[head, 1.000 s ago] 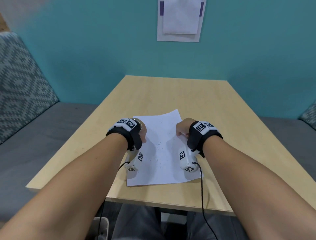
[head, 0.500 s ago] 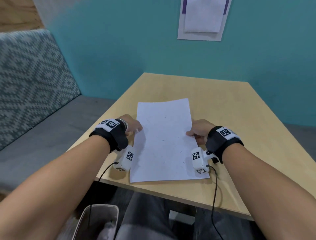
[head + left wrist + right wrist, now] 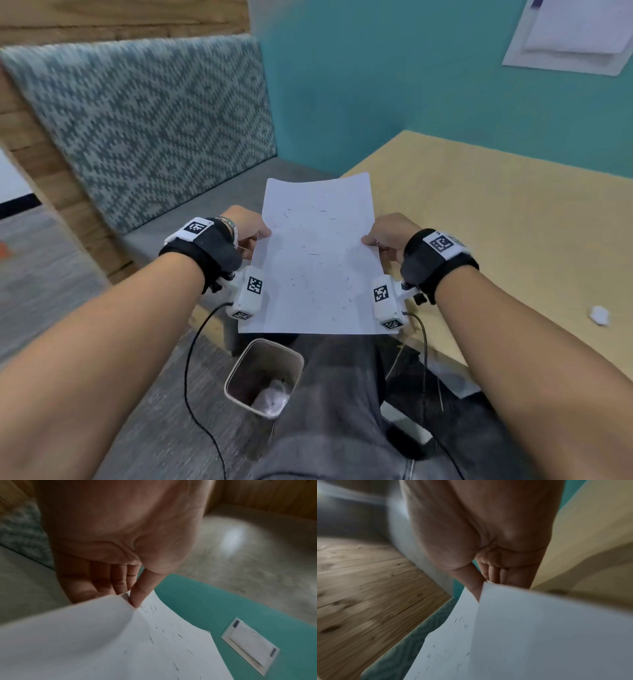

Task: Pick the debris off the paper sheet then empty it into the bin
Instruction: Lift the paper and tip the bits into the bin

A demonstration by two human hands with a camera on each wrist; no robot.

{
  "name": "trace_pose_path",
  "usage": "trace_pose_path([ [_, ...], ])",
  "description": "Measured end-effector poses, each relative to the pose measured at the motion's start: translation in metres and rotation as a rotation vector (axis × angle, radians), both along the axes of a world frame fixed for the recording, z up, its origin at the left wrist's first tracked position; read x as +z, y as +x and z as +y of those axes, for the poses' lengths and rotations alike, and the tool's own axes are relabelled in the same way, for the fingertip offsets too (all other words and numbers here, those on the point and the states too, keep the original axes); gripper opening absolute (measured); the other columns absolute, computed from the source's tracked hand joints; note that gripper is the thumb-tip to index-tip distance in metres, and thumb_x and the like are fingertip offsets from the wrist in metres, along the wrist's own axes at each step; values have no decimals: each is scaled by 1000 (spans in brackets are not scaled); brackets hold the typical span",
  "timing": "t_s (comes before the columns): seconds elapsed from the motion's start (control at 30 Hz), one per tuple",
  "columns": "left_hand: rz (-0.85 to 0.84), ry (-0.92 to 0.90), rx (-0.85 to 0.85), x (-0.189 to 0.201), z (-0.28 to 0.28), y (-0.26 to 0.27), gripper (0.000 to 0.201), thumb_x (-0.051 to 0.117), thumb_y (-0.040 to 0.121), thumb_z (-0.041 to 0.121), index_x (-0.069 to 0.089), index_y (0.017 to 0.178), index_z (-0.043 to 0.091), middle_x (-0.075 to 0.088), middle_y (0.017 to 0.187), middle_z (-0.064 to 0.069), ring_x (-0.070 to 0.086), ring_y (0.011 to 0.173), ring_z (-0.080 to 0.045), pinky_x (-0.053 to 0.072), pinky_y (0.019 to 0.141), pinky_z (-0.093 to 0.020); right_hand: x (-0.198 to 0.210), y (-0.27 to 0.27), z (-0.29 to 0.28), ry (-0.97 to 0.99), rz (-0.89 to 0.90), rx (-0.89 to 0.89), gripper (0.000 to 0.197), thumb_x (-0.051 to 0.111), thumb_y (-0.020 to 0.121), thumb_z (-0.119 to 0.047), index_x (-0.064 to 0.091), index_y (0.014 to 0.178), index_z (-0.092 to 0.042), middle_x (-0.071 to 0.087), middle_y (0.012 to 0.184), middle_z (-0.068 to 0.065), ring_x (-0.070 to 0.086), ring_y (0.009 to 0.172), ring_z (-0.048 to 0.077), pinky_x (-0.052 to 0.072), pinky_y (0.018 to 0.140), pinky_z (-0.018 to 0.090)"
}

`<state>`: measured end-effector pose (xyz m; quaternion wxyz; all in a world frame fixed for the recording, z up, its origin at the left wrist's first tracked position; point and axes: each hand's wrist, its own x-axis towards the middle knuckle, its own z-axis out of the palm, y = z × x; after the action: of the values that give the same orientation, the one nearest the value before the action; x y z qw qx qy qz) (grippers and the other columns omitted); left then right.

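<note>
Matt white paper sheet [image 3: 318, 260]; smooth pale wood table [image 3: 496, 219]; woven cloth bench cushion [image 3: 144, 120].

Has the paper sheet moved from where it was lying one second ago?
Yes. The paper sheet, then flat on the table, is now lifted off its left edge, pinched by the left hand and right hand, above the bin.

1. the paper sheet [image 3: 318, 260] was held in the air, off the surface [image 3: 496, 219], with small dark debris [image 3: 313, 254] scattered over it.
2. the left hand [image 3: 245, 228] pinched its left edge and the right hand [image 3: 388, 236] its right edge.
3. the bin [image 3: 263, 375] stood on the floor just below the sheet's near edge, beside the person's leg.
4. a small white scrap [image 3: 599, 315] lay on the surface at right.
</note>
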<state>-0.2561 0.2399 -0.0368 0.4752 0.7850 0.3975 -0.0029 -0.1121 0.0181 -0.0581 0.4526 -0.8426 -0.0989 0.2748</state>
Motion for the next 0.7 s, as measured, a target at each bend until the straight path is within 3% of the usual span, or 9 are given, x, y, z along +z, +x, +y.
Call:
trace_pose_path([
  [0.07,26,26,71,-3,27,-29,22,60,92,-4,53,72,5,48,63,-8,43,33,-17,45,34,-23,2,-23,37,-53,-48,81,22,59,91,1,51,76,-14,56,83,9,56,78,24,49,68,33],
  [0.13,65,51,135,-10,57,-55,22,62,90,-3,52,72,5,46,63,-8,42,42,-20,45,37,-24,0,-49,73,-63,-103,148,15,53,86,4,51,78,-9,53,78,12,52,74,23,40,63,33],
  [0.23,131,93,205,-24,96,-90,24,66,88,2,53,69,4,46,62,-10,40,50,-23,41,56,-28,-14,-86,120,-26,-165,241,15,46,83,3,52,74,-7,52,71,8,51,72,25,38,62,29],
  [0.33,193,129,237,-42,125,-116,27,69,89,4,54,67,5,48,63,-12,43,54,-24,41,69,-37,-26,-113,152,11,-241,259,19,45,83,-2,46,68,-15,52,79,5,52,77,25,40,69,28],
  [0.43,261,94,285,-74,149,-139,20,70,88,3,56,73,5,51,69,-12,47,57,-24,44,69,-38,-54,-132,178,-9,-236,320,13,45,85,-6,52,77,-13,59,83,5,57,82,27,49,72,31],
  [0.5,300,91,306,-95,159,-150,20,69,89,4,56,74,5,52,70,-12,49,61,-25,46,71,-39,-79,-139,190,-49,-219,382,18,46,85,-8,61,93,-7,70,100,12,67,92,32,57,80,38],
  [0.57,324,100,302,-115,163,-156,22,68,92,7,54,74,7,53,73,-12,52,64,-26,48,70,-34,-109,-143,198,-77,-170,396,19,46,85,-7,62,96,-6,70,102,14,69,98,34,57,80,38],
  [0.63,335,87,278,-140,163,-157,22,64,94,9,52,77,10,55,79,-12,49,60,-23,43,59,-28,-143,-141,202,-114,-98,381,14,49,87,-6,61,93,-6,65,95,12,68,96,33,52,72,33],
  [0.7,353,44,266,-168,157,-151,8,61,95,7,57,89,9,57,94,-15,48,59,-19,42,54,-27,-175,-136,203,-174,-29,344,9,52,88,-6,60,93,-6,61,94,11,65,91,30,45,70,30],
])
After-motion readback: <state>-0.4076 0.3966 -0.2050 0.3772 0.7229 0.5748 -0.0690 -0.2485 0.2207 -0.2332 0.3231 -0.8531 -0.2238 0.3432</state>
